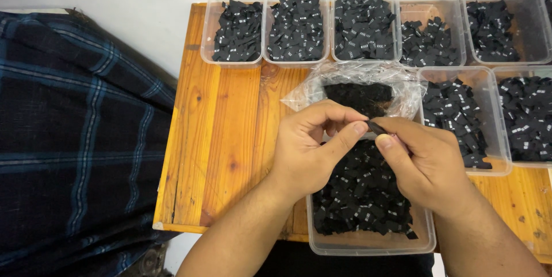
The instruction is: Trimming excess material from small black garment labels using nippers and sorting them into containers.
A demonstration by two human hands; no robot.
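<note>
Both hands, left hand (307,147) and right hand (422,162), pinch one small black fabric label (376,127) between fingertips above the clear plastic tub (368,245) of labels at the wooden bench's (224,133) near edge.

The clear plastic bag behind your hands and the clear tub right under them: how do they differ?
The plastic bag is soft, crinkled and shapeless; the tub is rigid with straight walls. The bag holds one dense black heap whose pieces cannot be told apart; the tub holds loose black labels with small white marks. The bag lies farther back on the wooden table; the tub sits at the near edge, under the left hand and right hand. Both are transparent.
</note>
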